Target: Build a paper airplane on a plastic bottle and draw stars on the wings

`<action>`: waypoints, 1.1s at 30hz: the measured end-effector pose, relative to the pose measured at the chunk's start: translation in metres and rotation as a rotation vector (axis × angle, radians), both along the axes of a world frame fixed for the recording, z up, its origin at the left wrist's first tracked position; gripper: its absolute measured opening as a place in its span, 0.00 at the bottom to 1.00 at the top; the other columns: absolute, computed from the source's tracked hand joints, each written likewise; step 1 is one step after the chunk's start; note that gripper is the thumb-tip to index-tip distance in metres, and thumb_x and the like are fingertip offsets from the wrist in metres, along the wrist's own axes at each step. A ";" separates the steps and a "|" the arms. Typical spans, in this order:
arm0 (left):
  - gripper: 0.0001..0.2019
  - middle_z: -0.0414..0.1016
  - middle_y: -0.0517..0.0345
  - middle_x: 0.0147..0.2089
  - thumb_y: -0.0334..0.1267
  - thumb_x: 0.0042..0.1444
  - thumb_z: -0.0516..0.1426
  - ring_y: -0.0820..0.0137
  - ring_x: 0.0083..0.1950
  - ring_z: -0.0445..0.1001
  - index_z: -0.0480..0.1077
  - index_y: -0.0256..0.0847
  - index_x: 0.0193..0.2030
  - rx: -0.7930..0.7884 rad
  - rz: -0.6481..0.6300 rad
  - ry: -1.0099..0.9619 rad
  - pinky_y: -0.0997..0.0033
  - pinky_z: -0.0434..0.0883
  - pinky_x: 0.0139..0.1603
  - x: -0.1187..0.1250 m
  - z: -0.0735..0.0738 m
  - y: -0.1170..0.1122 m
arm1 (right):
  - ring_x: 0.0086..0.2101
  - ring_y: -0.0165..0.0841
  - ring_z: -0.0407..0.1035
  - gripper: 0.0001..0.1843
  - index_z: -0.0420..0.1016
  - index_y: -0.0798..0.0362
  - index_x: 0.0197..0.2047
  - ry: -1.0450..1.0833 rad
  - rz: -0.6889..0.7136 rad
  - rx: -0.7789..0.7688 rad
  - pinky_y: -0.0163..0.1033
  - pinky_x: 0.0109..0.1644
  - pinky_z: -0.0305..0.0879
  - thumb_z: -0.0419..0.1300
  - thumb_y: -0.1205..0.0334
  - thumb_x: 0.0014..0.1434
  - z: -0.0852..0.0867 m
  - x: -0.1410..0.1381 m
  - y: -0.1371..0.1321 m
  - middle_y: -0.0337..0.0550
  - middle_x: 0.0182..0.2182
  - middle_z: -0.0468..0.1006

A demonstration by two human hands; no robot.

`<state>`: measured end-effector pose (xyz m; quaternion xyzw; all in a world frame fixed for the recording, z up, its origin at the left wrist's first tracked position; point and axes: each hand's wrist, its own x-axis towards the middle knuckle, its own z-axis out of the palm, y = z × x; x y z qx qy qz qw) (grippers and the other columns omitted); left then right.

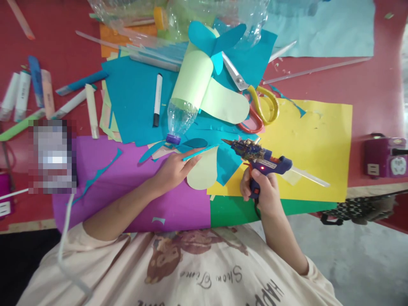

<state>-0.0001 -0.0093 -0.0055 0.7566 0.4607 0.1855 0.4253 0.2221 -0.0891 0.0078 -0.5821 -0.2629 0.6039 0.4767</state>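
Note:
My right hand [264,187] is wrapped round the handle of a blue hot glue gun [270,163], whose red light glows and whose clear glue stick juts out behind. Its nozzle points left, close to the blue paper piece [200,152] pinched in my left hand [175,170]. A pale green rounded paper piece [204,170] shows just below that piece; whether the two are joined I cannot tell. Beyond my hands lies a plastic bottle [182,114] with a purple cap, wrapped in pale green paper and fitted with blue petal shapes [229,38].
Scissors [267,104] with yellow and red handles lie right of the bottle. Purple [127,174], yellow [318,144] and blue sheets [134,97] cover the table. Markers [24,95] and a blurred-out phone [54,157] are at left, a purple power socket [384,157] at right. Clear bottles [216,12] stand behind.

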 end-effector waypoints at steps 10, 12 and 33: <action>0.31 0.73 0.58 0.24 0.61 0.62 0.46 0.76 0.20 0.60 0.77 0.37 0.30 0.011 -0.074 -0.116 0.77 0.57 0.21 0.001 0.002 0.003 | 0.14 0.26 0.65 0.11 0.72 0.53 0.32 -0.100 -0.417 0.069 0.32 0.13 0.50 0.62 0.54 0.49 0.007 0.065 0.020 0.41 0.22 0.76; 0.30 0.73 0.58 0.24 0.62 0.61 0.48 0.75 0.22 0.63 0.76 0.38 0.27 -0.010 -0.067 -0.143 0.77 0.59 0.22 0.002 0.004 0.003 | 0.18 0.30 0.70 0.12 0.75 0.56 0.30 -0.244 -0.529 0.110 0.34 0.16 0.55 0.62 0.55 0.49 0.005 0.096 0.027 0.46 0.23 0.77; 0.30 0.54 0.65 0.14 0.63 0.51 0.58 0.78 0.17 0.54 0.59 0.40 0.13 -0.087 0.152 -0.248 0.75 0.53 0.16 -0.026 0.033 0.024 | 0.34 0.37 0.71 0.09 0.77 0.50 0.36 -0.989 0.499 0.708 0.44 0.40 0.69 0.56 0.60 0.62 -0.004 0.017 0.068 0.46 0.31 0.78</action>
